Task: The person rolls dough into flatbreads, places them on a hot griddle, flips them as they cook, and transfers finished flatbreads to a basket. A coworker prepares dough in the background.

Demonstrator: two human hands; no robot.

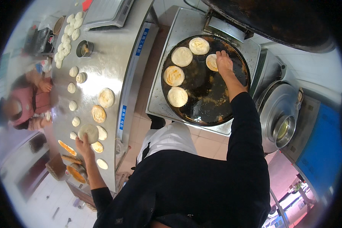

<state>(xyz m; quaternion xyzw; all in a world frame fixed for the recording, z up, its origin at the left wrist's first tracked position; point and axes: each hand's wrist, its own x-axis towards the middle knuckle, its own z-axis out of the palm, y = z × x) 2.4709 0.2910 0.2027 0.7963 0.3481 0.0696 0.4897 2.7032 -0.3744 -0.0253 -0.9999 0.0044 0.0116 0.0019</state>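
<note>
Over the steel worktable [108,71], my left hand [85,146] grips a flat, round, greyish disc [88,133] by its near edge. I cannot tell what the disc is made of. It partly hides a pale flattened dough round [102,132]. My right hand [224,64] reaches over the black round griddle [202,94]. It lies on the right side of a dough round [211,62] with browned patches and covers part of it. Whether its fingers grip the dough is hidden. Several other rounds, one a pale dough round [177,97], lie along the griddle's left side.
A raised dark griddle lid [279,25] overhangs the back. Small dough balls [72,105], a metal cup [80,51] and a scale [107,14] sit on the worktable. A person [28,99] is across it. Right of the griddle, a metal bowl [292,131] stands on a large lid [269,114].
</note>
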